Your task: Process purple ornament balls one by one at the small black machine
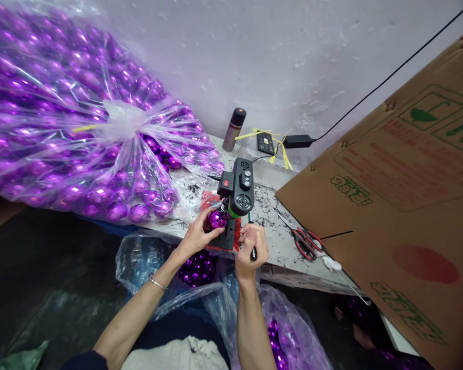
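Observation:
Between the thumb and fingers of my left hand (200, 234) is a shiny purple faceted ball (217, 220), held against the front of a small black machine (243, 187). My right hand (251, 249) is wrapped round the black-gripped lever (253, 253) at the machine's right side. The machine has round vents, several silver buttons and a box with a red switch (226, 183). Its dark base plate (227, 237) stands on a red mat (237, 231). The ball's far side, where it meets the machine, is hidden.
A large clear bag (119, 123) of purple balls fills the left. Red-handled scissors (308, 243) lie on the worktop (270, 221) among black scraps. Behind stand a spray can (234, 129) and a power adapter (299, 141). A cardboard box (389, 180) leans at right; an open bag of balls (198, 268) hangs below.

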`<act>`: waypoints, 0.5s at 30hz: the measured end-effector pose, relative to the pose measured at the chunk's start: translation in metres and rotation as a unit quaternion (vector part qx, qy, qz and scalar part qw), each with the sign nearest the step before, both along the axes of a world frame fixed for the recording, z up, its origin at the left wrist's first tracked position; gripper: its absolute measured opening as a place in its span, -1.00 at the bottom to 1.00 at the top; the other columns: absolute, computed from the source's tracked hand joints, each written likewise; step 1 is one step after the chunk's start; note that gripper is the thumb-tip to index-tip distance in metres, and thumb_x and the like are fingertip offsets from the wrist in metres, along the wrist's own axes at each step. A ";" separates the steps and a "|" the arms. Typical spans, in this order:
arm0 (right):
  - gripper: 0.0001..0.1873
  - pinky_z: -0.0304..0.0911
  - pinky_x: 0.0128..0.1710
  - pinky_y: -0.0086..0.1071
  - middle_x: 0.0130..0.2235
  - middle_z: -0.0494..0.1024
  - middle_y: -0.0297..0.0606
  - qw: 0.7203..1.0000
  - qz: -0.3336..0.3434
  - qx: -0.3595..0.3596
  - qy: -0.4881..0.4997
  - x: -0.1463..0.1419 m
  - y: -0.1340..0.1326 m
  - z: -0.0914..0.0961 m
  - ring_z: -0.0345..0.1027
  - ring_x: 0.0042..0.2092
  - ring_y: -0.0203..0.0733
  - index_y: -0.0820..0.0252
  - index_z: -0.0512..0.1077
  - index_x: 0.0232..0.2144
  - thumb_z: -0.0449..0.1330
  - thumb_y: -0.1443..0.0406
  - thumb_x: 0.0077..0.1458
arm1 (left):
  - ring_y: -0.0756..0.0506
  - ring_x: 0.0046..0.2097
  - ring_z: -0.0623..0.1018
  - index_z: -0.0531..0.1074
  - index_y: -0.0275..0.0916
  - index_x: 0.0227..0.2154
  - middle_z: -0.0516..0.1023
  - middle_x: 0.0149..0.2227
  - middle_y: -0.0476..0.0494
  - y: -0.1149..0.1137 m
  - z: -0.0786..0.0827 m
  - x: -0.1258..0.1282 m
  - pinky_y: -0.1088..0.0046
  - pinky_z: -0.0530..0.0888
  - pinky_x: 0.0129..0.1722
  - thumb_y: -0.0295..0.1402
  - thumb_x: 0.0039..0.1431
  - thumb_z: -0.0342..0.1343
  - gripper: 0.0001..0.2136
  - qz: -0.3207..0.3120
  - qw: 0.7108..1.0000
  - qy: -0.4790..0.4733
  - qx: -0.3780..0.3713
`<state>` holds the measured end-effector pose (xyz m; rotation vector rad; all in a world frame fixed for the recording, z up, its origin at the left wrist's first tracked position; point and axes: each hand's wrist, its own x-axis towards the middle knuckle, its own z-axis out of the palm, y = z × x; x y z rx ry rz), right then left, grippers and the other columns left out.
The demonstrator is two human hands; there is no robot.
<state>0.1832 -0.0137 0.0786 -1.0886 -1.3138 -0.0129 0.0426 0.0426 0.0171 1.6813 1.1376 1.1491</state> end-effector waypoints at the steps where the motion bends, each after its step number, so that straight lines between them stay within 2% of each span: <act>1: -0.66 0.24 -0.33 -0.34 -0.45 0.42 -0.36 1.000 0.000 0.000 0.001 0.000 0.000 0.000 0.37 -0.35 -0.27 0.13 0.33 -0.50 0.02 0.40 0.35 | -0.24 0.07 0.62 0.38 -0.22 0.17 0.59 0.11 -0.27 0.000 0.001 0.000 0.21 0.56 0.08 -0.15 0.15 0.32 -0.44 0.000 1.000 -0.001 -0.004; 6: -0.66 0.24 -0.32 -0.34 -0.45 0.41 -0.37 1.000 -0.003 0.000 0.000 0.000 0.000 0.000 0.37 -0.35 -0.27 0.12 0.32 -0.50 0.01 0.39 0.35 | -0.22 0.02 0.64 0.37 -0.21 0.17 0.60 0.08 -0.24 0.003 0.005 0.001 0.24 0.56 0.06 -0.14 0.15 0.32 -0.43 -0.003 1.000 0.000 -0.013; 15: -0.65 0.25 -0.33 -0.34 -0.45 0.41 -0.35 1.000 -0.012 -0.001 -0.016 0.000 -0.001 0.001 0.37 -0.36 -0.27 0.12 0.31 -0.51 0.00 0.39 0.37 | -0.23 0.06 0.63 0.37 -0.22 0.17 0.59 0.10 -0.27 0.002 -0.002 0.000 0.21 0.55 0.10 -0.16 0.16 0.32 -0.44 0.002 1.000 0.014 0.003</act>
